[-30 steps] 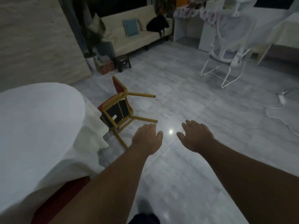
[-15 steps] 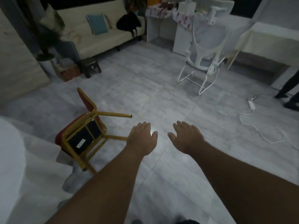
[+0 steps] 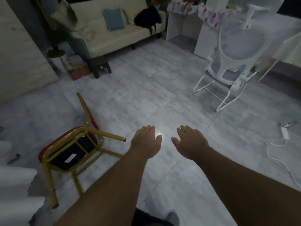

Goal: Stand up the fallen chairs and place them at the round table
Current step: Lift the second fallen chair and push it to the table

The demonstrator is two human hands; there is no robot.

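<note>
Head view: two hands reach out palm-down, the left hand (image 3: 145, 141) and right hand (image 3: 190, 141), fingers (image 3: 149, 128) loosely spread, holding and touching nothing. One fallen chair (image 3: 71, 150) lies on the floor just left of the left fingers; one white chair (image 3: 231, 62) stands far beyond the right.

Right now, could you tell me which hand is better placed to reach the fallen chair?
Left. The left hand hovers open just beside the fallen chair, near its upper leg; the right hand is farther away, also empty.
</note>
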